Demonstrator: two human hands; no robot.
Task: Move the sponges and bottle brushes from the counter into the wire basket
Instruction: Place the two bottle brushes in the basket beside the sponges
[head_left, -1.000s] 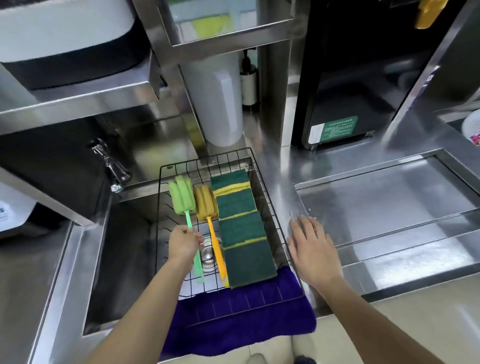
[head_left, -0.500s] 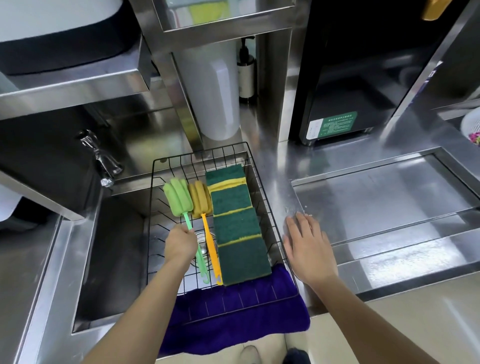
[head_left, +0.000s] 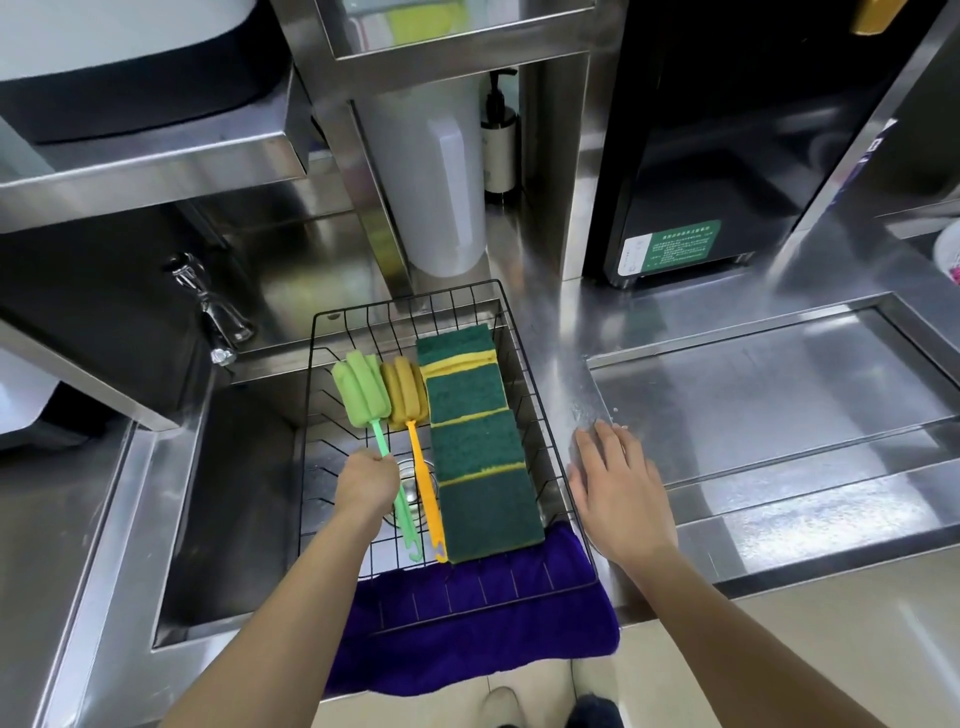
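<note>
A black wire basket (head_left: 550, 415) sits over the sink. Inside it, several green-and-yellow sponges (head_left: 478, 447) lie in an overlapping row along the right side. Left of them lies an orange bottle brush (head_left: 415, 441), and beside that a green bottle brush (head_left: 361, 395). My left hand (head_left: 366, 480) is inside the basket, closed around the green brush's handle. My right hand (head_left: 618, 488) rests flat on the steel counter just right of the basket, fingers spread, holding nothing.
A purple cloth (head_left: 467, 634) hangs under the basket's near edge. A tap (head_left: 218, 317) juts over the sink (head_left: 234, 519) at left. A white cylinder (head_left: 441, 176) and pump bottle (head_left: 501, 150) stand behind. A recessed steel tray (head_left: 779, 395) lies at right.
The view has shifted slightly. My left hand stays on the green brush handle in the basket; my right hand stays flat on the counter.
</note>
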